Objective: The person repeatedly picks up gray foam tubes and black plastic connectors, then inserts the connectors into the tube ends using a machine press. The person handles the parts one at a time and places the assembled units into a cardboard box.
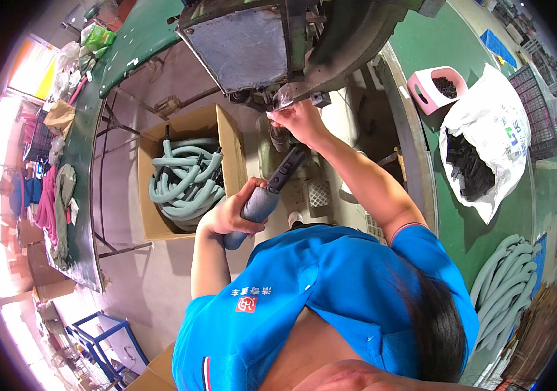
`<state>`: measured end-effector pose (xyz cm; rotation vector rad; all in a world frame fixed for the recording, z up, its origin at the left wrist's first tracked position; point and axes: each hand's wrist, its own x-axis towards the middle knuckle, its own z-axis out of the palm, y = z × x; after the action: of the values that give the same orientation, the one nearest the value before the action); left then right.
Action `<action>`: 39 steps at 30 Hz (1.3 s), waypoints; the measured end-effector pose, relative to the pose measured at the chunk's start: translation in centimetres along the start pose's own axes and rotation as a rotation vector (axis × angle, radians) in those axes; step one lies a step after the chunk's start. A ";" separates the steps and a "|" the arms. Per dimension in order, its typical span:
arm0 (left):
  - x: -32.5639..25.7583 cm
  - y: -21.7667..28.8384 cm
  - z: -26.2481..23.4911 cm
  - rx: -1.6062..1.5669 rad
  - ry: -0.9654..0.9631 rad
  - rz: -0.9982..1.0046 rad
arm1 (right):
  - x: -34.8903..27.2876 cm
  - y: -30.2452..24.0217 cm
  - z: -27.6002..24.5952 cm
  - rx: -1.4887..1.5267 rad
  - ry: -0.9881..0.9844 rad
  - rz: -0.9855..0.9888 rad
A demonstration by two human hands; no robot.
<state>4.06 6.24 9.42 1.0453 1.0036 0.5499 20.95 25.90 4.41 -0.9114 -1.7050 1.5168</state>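
Note:
My left hand [229, 214] is wrapped round a grey foam-covered handle [260, 204]. From its upper end sticks a black slotted plastic piece [285, 171], tilted up toward the machine. My right hand [301, 122] reaches to the underside of the green metal machine [239, 52], fingers pinched by a small clear plastic piece [283, 96]. Whatever lies between those fingertips is too small to make out. The black end of the handle is below my right hand and apart from it.
Left of the machine, an open cardboard box [145, 189] holds grey foam tubes [187, 176]. On the green table [435, 58] at right are a pink bin [422, 91] of small dark parts, a white sack [497, 130] of black pieces and more foam tubes [503, 280]. Another green table [73, 189] stands left.

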 end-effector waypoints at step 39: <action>-2.8 2.4 4.3 1.256 0.762 -0.207 | -22.2 1.4 -5.7 0.650 0.080 0.372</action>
<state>6.70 3.16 13.30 1.8312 2.2414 0.0597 37.64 10.25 2.85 -0.9353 -0.9019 2.0676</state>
